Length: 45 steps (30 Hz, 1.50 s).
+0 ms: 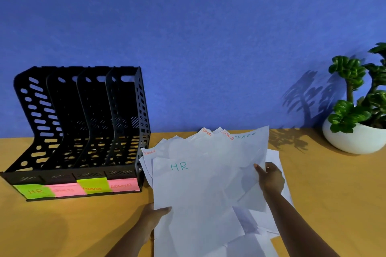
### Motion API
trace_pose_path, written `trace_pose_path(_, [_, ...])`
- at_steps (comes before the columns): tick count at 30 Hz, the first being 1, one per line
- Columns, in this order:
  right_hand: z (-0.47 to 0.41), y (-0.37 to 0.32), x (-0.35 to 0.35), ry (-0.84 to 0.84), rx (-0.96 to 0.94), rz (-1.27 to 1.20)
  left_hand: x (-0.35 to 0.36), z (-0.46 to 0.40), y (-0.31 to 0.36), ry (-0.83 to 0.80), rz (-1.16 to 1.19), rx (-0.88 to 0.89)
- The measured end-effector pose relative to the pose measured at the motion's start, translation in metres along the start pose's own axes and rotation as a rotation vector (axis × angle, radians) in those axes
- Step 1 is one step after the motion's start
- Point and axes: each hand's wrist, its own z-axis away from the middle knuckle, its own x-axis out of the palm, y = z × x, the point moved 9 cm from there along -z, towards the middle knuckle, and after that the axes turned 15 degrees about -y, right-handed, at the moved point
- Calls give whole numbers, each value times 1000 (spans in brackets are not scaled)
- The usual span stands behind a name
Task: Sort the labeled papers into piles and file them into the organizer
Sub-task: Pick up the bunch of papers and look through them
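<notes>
1. Both hands are seen in the head view, each gripping the loose stack of white papers (204,183) from one side.
2. At the stack's lower left edge, the left hand (153,215) is closed on the sheets, with the thumb laid over the top sheet and the fingers hidden beneath.
3. Along the right edge, the right hand (270,179) pinches a lifted sheet, thumb on its face and curled fingers behind it.
4. Between the two hands the top sheet (188,204) is marked "HR" in green; behind it, farther from the hands, fanned corners reading "FINANCE", "SPORTS" and "ADMIN" are visible.
5. More sheets lie flat on the wooden table (323,194) under and just right of the right hand.
6. Up and to the left of the left hand, just beside the stack's left corner, the black four-slot organizer (83,121) stands against the blue wall (188,27).
7. Along its front lip, sticky labels (77,189) are fixed, green and pink by turns: HR, SPORTS, FINANCE, ADMIN.
8. Well apart to the right of the right hand, a green plant (359,94) is set in a white bowl-shaped pot (353,140).
</notes>
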Motion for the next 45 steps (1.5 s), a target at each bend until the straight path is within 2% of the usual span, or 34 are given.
trace_pose_path(3, [6,-3,-16,118,22,69,-2,-2,0,5,1,11])
trace_pose_path(5, [6,2,-20,128,59,69,-2,-3,-1,4,4,13])
trace_pose_path(8, [3,24,-18,67,152,90,-2,-4,-1,1,2,5])
trace_pose_path(12, [-2,45,2,-171,154,196,-3,-5,-3,-2,-2,3])
trace_pose_path(14, [0,50,-5,-137,167,243,-3,-4,-4,3,-4,-6])
trace_pose_path(17, [12,64,-30,21,314,293,-3,-4,-4,7,-3,-5])
trace_pose_path(20, [11,78,-27,-55,356,306,-3,-3,-3,7,-16,-8])
trace_pose_path(22, [10,78,-26,-79,337,265,-2,-2,-3,0,-15,-5])
trace_pose_path(29, [15,62,-42,9,227,170,-1,0,-2,-12,-25,-3])
trace_pose_path(35, [22,36,-39,0,59,356,0,1,1,-4,-38,18])
trace_pose_path(41, [26,11,-37,-13,-28,674,1,4,4,3,-45,26])
trace_pose_path(43, [29,-4,-44,39,-105,703,1,5,4,6,-45,31])
trace_pose_path(45, [33,-18,-59,143,-197,619,2,6,4,8,-40,38])
